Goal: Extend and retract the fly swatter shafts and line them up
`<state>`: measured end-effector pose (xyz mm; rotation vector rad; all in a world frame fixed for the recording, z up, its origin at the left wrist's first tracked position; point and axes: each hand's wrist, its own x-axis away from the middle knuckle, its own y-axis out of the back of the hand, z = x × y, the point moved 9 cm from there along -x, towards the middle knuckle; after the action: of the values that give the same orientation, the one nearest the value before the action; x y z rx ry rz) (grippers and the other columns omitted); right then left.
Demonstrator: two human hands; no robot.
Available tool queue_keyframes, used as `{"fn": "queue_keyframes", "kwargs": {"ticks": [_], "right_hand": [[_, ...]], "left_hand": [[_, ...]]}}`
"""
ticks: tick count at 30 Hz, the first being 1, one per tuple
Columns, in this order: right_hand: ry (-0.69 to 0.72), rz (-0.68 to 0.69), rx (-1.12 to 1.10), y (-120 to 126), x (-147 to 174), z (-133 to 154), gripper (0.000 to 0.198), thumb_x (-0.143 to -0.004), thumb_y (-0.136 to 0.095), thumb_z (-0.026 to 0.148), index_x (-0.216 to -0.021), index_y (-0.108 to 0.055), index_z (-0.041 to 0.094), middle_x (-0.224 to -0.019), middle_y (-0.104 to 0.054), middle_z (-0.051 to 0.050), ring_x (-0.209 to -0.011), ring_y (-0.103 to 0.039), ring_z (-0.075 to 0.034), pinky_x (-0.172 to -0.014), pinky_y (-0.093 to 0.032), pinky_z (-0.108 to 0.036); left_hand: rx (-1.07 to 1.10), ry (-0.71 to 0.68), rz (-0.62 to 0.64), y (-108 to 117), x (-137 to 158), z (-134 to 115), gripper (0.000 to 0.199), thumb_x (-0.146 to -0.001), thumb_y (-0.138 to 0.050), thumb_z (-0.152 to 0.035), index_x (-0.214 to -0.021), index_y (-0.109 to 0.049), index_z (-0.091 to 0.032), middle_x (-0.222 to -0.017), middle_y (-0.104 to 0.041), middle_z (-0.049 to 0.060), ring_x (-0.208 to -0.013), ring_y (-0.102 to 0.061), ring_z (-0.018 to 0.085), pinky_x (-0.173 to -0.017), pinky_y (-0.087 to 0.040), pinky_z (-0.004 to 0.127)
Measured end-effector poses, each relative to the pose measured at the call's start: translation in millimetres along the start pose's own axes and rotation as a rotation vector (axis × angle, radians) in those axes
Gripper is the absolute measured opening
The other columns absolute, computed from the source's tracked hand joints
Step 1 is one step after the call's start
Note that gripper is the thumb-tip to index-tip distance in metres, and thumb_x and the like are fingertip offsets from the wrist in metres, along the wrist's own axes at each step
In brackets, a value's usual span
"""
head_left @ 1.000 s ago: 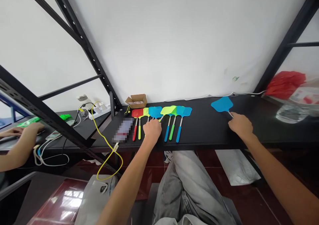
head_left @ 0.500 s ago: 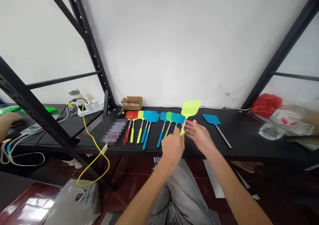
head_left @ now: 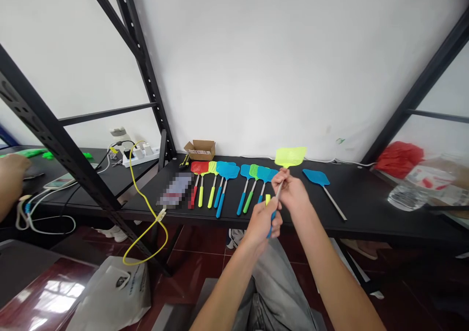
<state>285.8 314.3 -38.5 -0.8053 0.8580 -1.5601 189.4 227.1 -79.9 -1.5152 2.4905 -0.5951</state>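
Note:
A yellow fly swatter [head_left: 290, 157] stands upright in front of me, its mesh head raised above the table. My right hand [head_left: 293, 190] pinches the metal rod just under that head. Lower down, my left hand [head_left: 263, 222] is wrapped round the rod's bottom end. A blue handle [head_left: 272, 223] shows between the left fingers, and a short yellow piece [head_left: 268, 199] sticks up beside the thumb; how these join the rod is hidden. To the right lies a blue fly swatter [head_left: 318, 177] with a bare metal rod and no grip on it.
Several red, yellow, green and blue swatters [head_left: 227, 171] lie in a row on the black table [head_left: 293, 218]. Behind them stands a cardboard box [head_left: 200, 150]. A blurred-out phone-like slab [head_left: 176, 189] lies left, by a yellow cable [head_left: 141, 199]. Another person's hand [head_left: 13, 174] is far left.
My right hand has gone from open beside the swatter to pinching its rod. My left hand has moved lower, and more of the rod and a blue handle now show.

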Motion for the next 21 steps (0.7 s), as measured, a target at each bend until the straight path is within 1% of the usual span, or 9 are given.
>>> {"fn": "queue_keyframes", "kwargs": {"ticks": [2,3,6,7,9,11,13,16,21], "right_hand": [[0.135,-0.027,-0.004,7,-7,33,0.03,-0.099,-0.043,0.016,-0.069,-0.046,0.02,-0.057,-0.033,0.007,-0.042,-0.036,-0.007,-0.042,-0.04,-0.017],[0.187,-0.028,0.001,12,-8,47,0.029,-0.1,-0.043,0.018,-0.071,-0.048,0.02,-0.057,-0.034,0.008,-0.042,-0.035,-0.006,-0.043,-0.039,-0.016],[0.226,0.001,0.151,23,-3,66,0.019,-0.096,-0.053,0.024,-0.078,-0.053,0.02,-0.062,-0.043,0.007,-0.046,-0.042,-0.006,-0.048,-0.043,-0.018],[0.239,0.003,0.206,27,2,66,0.016,-0.094,-0.058,0.027,-0.079,-0.054,0.021,-0.065,-0.047,0.006,-0.05,-0.046,-0.006,-0.051,-0.046,-0.019],[0.281,-0.018,0.266,35,14,63,0.016,-0.088,-0.067,0.033,-0.082,-0.056,0.022,-0.072,-0.055,0.005,-0.058,-0.054,-0.008,-0.058,-0.05,-0.023],[0.328,-0.044,0.253,39,26,56,0.018,-0.085,-0.071,0.035,-0.084,-0.058,0.022,-0.077,-0.059,0.004,-0.065,-0.058,-0.009,-0.063,-0.052,-0.024],[0.356,-0.049,0.22,38,35,48,0.019,-0.084,-0.072,0.035,-0.084,-0.059,0.022,-0.077,-0.06,0.004,-0.067,-0.06,-0.009,-0.065,-0.053,-0.024],[0.365,-0.025,0.223,32,40,41,0.02,-0.084,-0.072,0.037,-0.083,-0.059,0.022,-0.076,-0.059,0.004,-0.067,-0.06,-0.009,-0.066,-0.053,-0.025],[0.364,-0.035,0.26,30,43,39,0.024,-0.082,-0.073,0.041,-0.084,-0.057,0.023,-0.075,-0.058,0.004,-0.066,-0.059,-0.01,-0.066,-0.053,-0.026]], "left_hand": [[-0.048,0.034,0.08,2,14,7,0.046,-0.084,-0.051,-0.065,-0.087,-0.05,-0.02,-0.045,-0.035,-0.01,-0.037,-0.022,0.006,-0.039,-0.021,0.02],[-0.127,0.016,0.08,7,18,8,0.046,-0.086,-0.05,-0.065,-0.086,-0.051,-0.019,-0.045,-0.038,-0.009,-0.037,-0.024,0.006,-0.04,-0.023,0.02],[-0.414,-0.141,-0.018,29,22,-6,0.042,-0.091,-0.045,-0.058,-0.087,-0.054,-0.017,-0.052,-0.049,-0.004,-0.045,-0.043,0.009,-0.05,-0.034,0.021],[-0.494,-0.174,-0.042,32,22,-9,0.041,-0.093,-0.042,-0.056,-0.091,-0.055,-0.017,-0.055,-0.052,-0.003,-0.048,-0.048,0.011,-0.054,-0.037,0.022],[-0.642,-0.206,-0.062,33,19,-14,0.038,-0.096,-0.037,-0.052,-0.098,-0.055,-0.019,-0.061,-0.054,-0.002,-0.052,-0.051,0.012,-0.057,-0.038,0.023],[-0.797,-0.251,-0.067,27,20,-18,0.037,-0.098,-0.034,-0.049,-0.099,-0.057,-0.02,-0.064,-0.053,-0.002,-0.055,-0.05,0.013,-0.057,-0.036,0.023],[-0.927,-0.305,-0.065,18,25,-22,0.037,-0.099,-0.033,-0.048,-0.097,-0.058,-0.021,-0.065,-0.052,-0.002,-0.058,-0.048,0.014,-0.058,-0.034,0.023],[-1.018,-0.325,-0.057,13,30,-23,0.037,-0.1,-0.029,-0.046,-0.094,-0.056,-0.022,-0.064,-0.05,-0.002,-0.058,-0.047,0.015,-0.059,-0.031,0.024],[-1.127,-0.298,-0.047,17,33,-23,0.033,-0.101,-0.03,-0.044,-0.089,-0.052,-0.023,-0.063,-0.048,-0.002,-0.058,-0.047,0.015,-0.057,-0.027,0.025]]}}
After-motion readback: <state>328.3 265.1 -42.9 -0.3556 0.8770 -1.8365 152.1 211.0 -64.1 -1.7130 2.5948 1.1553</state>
